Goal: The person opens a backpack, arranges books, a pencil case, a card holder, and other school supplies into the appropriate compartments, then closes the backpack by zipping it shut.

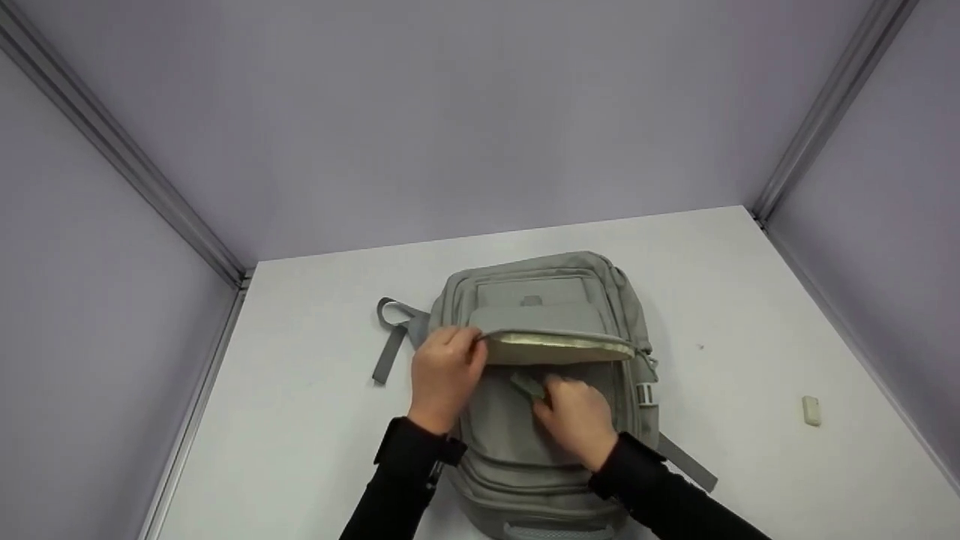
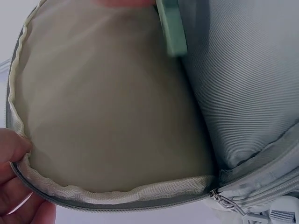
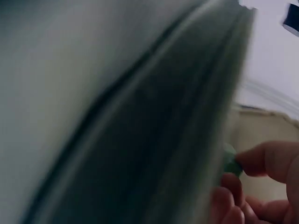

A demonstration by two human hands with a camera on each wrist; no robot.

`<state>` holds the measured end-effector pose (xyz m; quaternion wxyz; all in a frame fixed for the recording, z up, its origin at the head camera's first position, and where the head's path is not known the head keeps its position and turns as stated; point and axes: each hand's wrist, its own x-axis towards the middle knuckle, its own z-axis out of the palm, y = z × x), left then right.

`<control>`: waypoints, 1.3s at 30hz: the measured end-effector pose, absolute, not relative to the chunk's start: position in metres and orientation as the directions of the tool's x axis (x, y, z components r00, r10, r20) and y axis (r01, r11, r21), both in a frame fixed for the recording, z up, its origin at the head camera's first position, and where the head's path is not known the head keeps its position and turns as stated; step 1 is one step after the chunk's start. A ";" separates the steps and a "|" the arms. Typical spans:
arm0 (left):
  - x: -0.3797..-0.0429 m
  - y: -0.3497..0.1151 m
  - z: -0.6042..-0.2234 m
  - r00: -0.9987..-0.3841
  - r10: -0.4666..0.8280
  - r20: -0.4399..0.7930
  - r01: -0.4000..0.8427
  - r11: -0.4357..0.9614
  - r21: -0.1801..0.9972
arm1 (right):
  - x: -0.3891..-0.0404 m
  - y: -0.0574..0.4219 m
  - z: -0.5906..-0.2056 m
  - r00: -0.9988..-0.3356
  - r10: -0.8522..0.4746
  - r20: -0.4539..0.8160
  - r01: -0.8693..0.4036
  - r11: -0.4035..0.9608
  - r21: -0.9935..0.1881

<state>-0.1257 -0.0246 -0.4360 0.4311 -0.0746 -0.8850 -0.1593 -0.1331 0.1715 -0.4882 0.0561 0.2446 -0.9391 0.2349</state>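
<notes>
A grey-green backpack lies on its back, its front pocket unzipped and the flap raised, with a beige lining inside. My left hand pinches the zipped edge of this flap at its left side; the fingers and thumb show on it in the left wrist view. Over the open pocket, my right hand holds a small green rectangular block between thumb and fingers. One end of the block points into the fold of the pocket. In the right wrist view, blurred fabric hides most of it.
A small pale block lies on the white table to the right. Grey straps stick out from the backpack's left side and another strap at its lower right. Pale panels wall in the table at the back and sides.
</notes>
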 end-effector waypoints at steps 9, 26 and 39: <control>-0.121 -0.024 -0.439 -0.617 0.001 0.787 0.277 0.936 0.216 | -0.131 0.172 -0.494 -0.859 -0.417 0.298 -0.507 0.778 -0.370; -0.120 -0.025 -0.441 -0.620 -0.015 0.785 0.273 0.933 0.234 | -0.211 0.422 -0.530 -0.977 0.190 -0.097 0.213 0.870 -0.444; -0.116 -0.026 -0.447 -0.614 -0.018 0.789 0.256 0.941 0.220 | -0.225 0.472 -0.562 -0.941 0.241 -0.239 0.320 0.862 -0.392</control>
